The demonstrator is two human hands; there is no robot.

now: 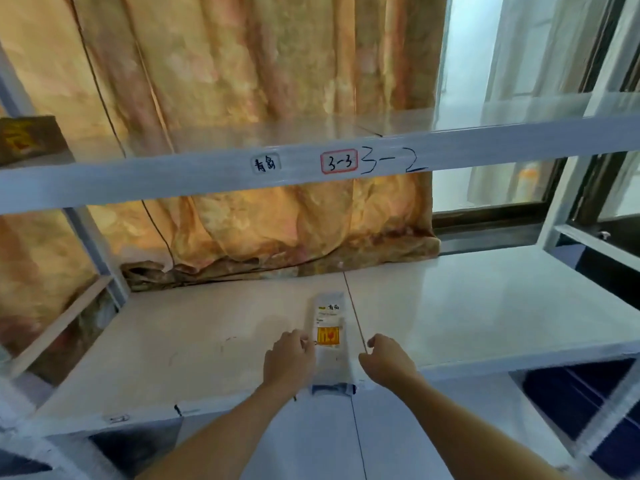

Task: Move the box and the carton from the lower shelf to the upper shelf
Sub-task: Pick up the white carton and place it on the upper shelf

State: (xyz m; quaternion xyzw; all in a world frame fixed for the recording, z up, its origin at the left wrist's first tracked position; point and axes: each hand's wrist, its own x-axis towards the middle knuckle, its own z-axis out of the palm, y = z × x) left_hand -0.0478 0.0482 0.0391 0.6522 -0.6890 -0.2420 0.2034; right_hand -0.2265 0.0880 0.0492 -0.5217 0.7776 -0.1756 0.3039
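Observation:
A long white box with a yellow label lies flat on the lower shelf, its near end at the front edge. My left hand is at the box's left side, fingertips touching its edge by the label. My right hand hovers at the box's right side with loosely curled fingers, apart from it or just touching; I cannot tell which. Neither hand has lifted the box. A dark carton with red and yellow print stands at the far left of the upper shelf.
The upper shelf's front rail carries handwritten labels. An orange patterned curtain hangs behind the rack and bunches on the lower shelf's back edge. A window is at the right. White uprights frame both sides.

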